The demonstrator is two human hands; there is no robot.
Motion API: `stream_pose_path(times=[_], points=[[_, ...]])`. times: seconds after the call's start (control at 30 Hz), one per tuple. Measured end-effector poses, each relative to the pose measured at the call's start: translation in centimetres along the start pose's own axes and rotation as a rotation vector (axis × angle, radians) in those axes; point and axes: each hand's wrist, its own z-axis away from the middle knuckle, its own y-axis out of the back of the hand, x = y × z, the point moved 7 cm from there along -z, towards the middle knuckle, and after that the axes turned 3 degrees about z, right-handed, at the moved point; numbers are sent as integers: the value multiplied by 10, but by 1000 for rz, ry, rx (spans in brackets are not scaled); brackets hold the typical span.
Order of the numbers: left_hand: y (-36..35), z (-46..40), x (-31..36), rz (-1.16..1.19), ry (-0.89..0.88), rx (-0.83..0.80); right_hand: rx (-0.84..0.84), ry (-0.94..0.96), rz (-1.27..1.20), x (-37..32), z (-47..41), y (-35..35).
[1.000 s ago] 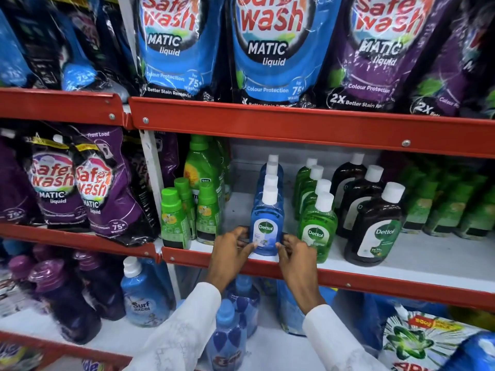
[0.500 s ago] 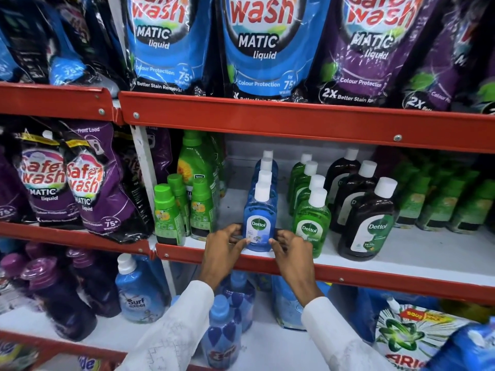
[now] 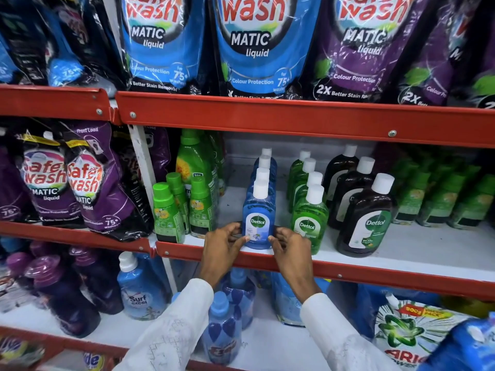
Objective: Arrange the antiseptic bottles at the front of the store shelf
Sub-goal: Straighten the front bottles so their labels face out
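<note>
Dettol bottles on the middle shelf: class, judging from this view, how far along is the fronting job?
Done: the green Dettol bottle and brown Dettol bottle already head their rows near the shelf lip. In hand: left hand and right hand pinch the blue Dettol bottle at its base. Left: squaring it, then letting go.

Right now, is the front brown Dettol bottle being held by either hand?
No: both the left hand and right hand clasp the blue Dettol bottle; the brown Dettol bottle stands untouched.
</note>
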Motion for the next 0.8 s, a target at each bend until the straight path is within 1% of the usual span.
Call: stream_pose_path(times=[0.23,0.33,0.37,0.43,0.47,0.5,0.53,0.6,0.63,0.67,0.73,0.8], points=[[-2,1,1,25,11,1,1,12,-21,-1,0,2],[-1,5,6,60,25,-8,-13,7,-70,-1,4,4],[2,8,7,71,36,19,-5,-7,-88,1,8,9],[15,19,15,57,10,182,68,-31,-130,11,18,25],[19,27,23,40,-38,278,135,-30,-152,17,24,39],[20,36,34,26,-100,341,209,-24,-158,22,29,54],[14,44,47,23,-163,355,284,-16,-140,27,34,69],[-11,53,70,41,-241,277,389,-9,-68,35,35,93],[-25,53,78,55,-235,227,395,-21,-46,40,32,99],[-39,50,84,71,-203,188,367,-48,-35,45,28,101],[-61,41,86,78,-93,112,255,-111,-3,51,19,96],[-80,33,83,27,-14,20,157,-111,35,53,13,91]])
